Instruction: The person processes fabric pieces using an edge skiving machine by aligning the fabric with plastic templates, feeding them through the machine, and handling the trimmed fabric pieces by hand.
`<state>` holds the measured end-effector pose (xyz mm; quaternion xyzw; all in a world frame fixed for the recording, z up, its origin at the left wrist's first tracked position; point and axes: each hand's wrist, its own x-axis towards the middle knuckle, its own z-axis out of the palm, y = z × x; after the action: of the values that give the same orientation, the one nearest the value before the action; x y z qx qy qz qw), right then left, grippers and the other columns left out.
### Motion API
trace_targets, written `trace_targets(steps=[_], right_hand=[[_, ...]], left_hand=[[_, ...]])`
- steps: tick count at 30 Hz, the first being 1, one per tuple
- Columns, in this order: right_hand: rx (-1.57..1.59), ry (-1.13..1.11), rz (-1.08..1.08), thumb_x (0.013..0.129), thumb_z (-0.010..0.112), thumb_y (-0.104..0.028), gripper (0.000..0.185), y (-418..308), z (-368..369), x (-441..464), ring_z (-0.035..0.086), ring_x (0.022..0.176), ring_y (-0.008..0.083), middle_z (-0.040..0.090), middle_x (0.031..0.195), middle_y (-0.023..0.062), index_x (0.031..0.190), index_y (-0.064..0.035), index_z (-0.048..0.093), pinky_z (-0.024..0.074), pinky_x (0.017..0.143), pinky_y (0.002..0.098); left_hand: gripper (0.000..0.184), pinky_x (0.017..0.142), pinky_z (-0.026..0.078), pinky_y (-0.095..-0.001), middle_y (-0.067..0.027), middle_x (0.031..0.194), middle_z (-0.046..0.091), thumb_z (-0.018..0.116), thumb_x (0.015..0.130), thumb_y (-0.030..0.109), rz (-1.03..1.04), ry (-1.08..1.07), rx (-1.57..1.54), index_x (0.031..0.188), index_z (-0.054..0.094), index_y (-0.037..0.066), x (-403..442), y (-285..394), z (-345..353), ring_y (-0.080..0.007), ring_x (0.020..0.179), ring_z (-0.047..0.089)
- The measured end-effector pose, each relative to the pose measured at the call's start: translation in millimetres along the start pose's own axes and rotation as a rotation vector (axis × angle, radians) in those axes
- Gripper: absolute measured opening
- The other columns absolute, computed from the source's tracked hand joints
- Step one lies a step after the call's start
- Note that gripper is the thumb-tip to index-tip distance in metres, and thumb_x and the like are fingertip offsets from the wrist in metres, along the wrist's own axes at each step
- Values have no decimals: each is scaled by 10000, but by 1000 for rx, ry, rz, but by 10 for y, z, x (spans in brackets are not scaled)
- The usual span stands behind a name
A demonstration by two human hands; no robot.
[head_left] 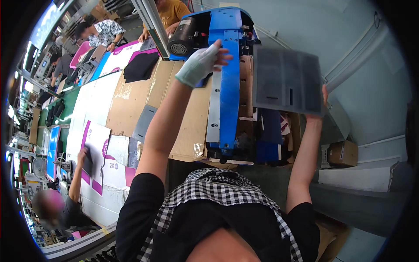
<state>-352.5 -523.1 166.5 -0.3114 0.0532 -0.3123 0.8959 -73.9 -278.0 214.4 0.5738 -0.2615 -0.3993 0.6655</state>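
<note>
Your right hand (324, 96) is gripping the smoky-grey, rectangular plastic-looking sheet (287, 78), right of the long blue metal machine (229, 91); your white-gloved left hand (203, 64) (farther from the sheet) is hovering empty, fingers outstretched.

And here we are, looking from the person's own head, one lens tipped steeply down and forward! Right beneath it, very near, the checked apron (227, 192) spreads along the bottom; straight ahead, close too, lies the blue machine (229, 87). It's a wide, bulging view, black at the corners, sweeping left along the table (72, 105), right to the pale wall (297, 22).
</note>
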Motion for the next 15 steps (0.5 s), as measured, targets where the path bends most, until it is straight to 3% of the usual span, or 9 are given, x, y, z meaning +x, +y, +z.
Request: trace_targets(steps=[2, 5, 8, 10, 12, 14, 15], right_hand=[[-73, 164, 45, 915, 379, -378, 478, 161, -249, -1, 559, 1005, 235, 572, 1113, 110, 1197, -7, 484, 455, 875, 375], [42, 76, 150, 912, 390, -375, 467, 566, -620, 35, 562, 991, 218, 581, 1086, 93, 1184, -10, 492, 457, 864, 353], [64, 125, 176, 911, 393, -379, 464, 1019, -870, 101, 567, 962, 197, 583, 1071, 79, 1175, -13, 500, 461, 846, 320], [73, 185, 200, 910, 388, -435, 506, 1187, -566, 15, 569, 942, 184, 584, 1070, 70, 1188, -26, 492, 466, 826, 309], [62, 168, 253, 900, 380, -498, 558, 1325, -606, 23, 568, 936, 176, 578, 1083, 65, 1198, -39, 489, 464, 822, 303], [32, 67, 343, 882, 369, -567, 619, 1518, -1111, 153, 564, 945, 175, 567, 1110, 62, 1205, -52, 490, 455, 834, 304], [-103, 163, 451, 841, 345, -647, 719, 1453, -1061, 125, 559, 954, 155, 558, 1124, 67, 1227, -52, 467, 456, 823, 302]], left_hand=[[500, 639, 455, -258, -70, 898, 637, 507, 857, 495, -102, 19, -94, 1008, 572, 23, -125, -123, -190, -133, 733, 575], [447, 645, 452, -261, -61, 906, 634, 491, 879, 458, -154, 40, -146, 1002, 577, 37, -160, -449, -518, -127, 730, 570], [386, 653, 449, -258, -50, 919, 632, 477, 899, 416, -186, 81, -135, 998, 575, 55, -168, -702, -726, -123, 745, 570], [358, 659, 448, -259, -48, 942, 631, 460, 911, 403, -196, 97, -122, 1007, 562, 73, -209, -770, -761, -124, 759, 573], [318, 575, 431, -234, -2, 818, 602, 480, 907, 384, -176, 132, -95, 946, 570, 81, -193, -883, -771, -93, 644, 526], [358, 498, 399, -222, 21, 720, 538, 521, 871, 444, -249, 208, 166, 847, 572, 90, -171, -995, -732, -81, 548, 466], [450, 444, 364, -220, 21, 665, 484, 568, 807, 532, -263, 282, 277, 761, 558, 85, -147, -1054, -690, -79, 502, 423]])
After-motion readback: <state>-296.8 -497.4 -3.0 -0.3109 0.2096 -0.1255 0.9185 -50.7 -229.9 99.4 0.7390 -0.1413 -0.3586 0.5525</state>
